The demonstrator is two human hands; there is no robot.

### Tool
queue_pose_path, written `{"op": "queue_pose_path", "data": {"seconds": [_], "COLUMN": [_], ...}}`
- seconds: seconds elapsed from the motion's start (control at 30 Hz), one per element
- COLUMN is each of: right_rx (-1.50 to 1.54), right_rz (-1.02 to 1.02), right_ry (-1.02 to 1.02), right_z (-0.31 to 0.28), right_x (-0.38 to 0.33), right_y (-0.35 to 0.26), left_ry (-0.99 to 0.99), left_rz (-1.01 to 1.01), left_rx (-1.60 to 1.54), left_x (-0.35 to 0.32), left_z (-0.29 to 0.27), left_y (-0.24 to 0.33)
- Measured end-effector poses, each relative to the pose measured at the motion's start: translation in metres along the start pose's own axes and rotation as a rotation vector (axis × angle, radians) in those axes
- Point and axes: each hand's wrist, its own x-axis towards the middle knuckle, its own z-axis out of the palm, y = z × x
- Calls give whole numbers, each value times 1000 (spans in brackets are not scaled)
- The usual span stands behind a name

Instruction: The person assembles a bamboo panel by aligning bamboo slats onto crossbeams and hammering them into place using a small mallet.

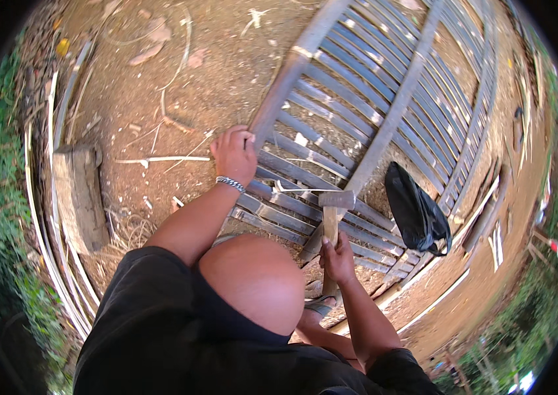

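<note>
A slatted bamboo panel (364,155) lies on the dirt in front of me, its thin strips crossing thicker poles. My left hand (234,155), with a chain bracelet at the wrist, has its fingers curled over the near end of the panel's left bamboo pole (278,97). In my right hand (338,259) is a hammer (329,222), gripped by its wooden handle. Its blunt metal head (336,199) is above the slats, close to the middle pole; I cannot tell whether it touches them. A pale thin strip (302,190) lies across the slats left of the hammer head.
A black bag (416,209) lies on the panel's right part. To the left are a squared wooden block (81,197) and long split bamboo strips (37,191). Shavings and dry leaves litter the dirt. My bent knee (253,283) is close behind the panel.
</note>
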Motion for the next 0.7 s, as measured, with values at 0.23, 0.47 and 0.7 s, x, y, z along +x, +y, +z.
{"op": "queue_pose_path", "data": {"seconds": [0.23, 0.47, 0.7], "right_rx": [8, -179, -71], "right_rz": [-63, -65, -150], "right_ry": [181, 332, 437], "right_z": [-18, -24, -32], "right_x": [-19, -7, -3], "right_y": [54, 69, 88], "left_ry": [68, -454, -934], "left_rz": [-57, 180, 962], "left_rx": [-201, -608, -579], "left_x": [4, 32, 1], "left_z": [-6, -30, 7], "left_y": [-5, 145, 386]}}
